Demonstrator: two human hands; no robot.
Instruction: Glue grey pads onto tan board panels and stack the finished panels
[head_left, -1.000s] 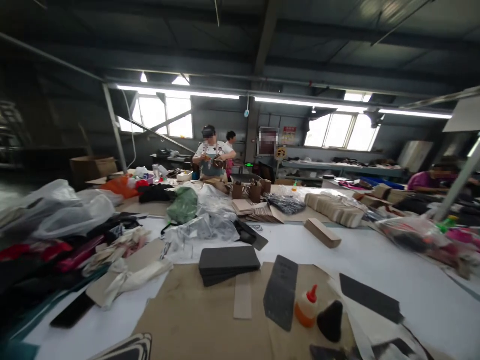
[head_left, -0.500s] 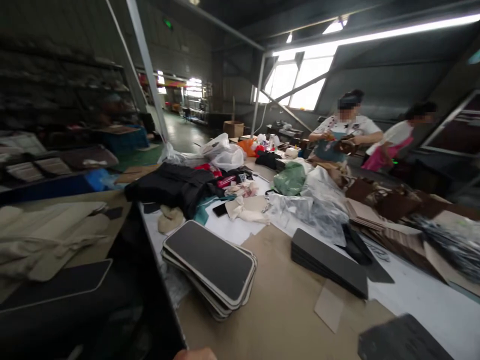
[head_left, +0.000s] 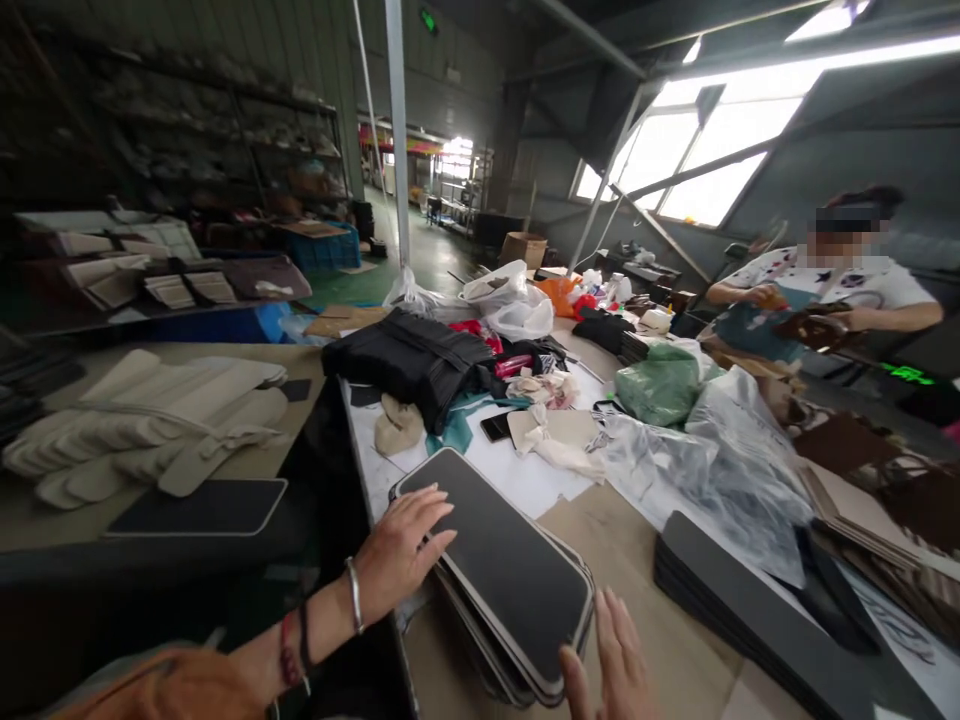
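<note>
A stack of dark, round-cornered panels with pale edging [head_left: 499, 565] lies on the brown sheet near the table's left edge. My left hand [head_left: 409, 548] rests at the stack's far left side, its fingers stretched over the top panel; a bangle and bracelets circle that wrist. At the near right corner is my right hand [head_left: 611, 660], fingers extended and thumb apart, close against the panel's edge. Whether its thumb touches the panel I cannot tell. A single similar dark panel [head_left: 199, 507] lies on the surface to the left.
Tied pale strips [head_left: 150, 420] lie on the left table, across a dark gap. A stack of narrow dark strips [head_left: 739, 600] sits at right. Behind are a black folded bundle [head_left: 409, 362], a phone [head_left: 495, 428] and clear plastic bags [head_left: 675, 460]. A co-worker [head_left: 832, 280] stands back right.
Both my hands have come into view at the stack; earlier only a bit of one showed at the bottom edge. The view has turned left, so things appear farther right.
</note>
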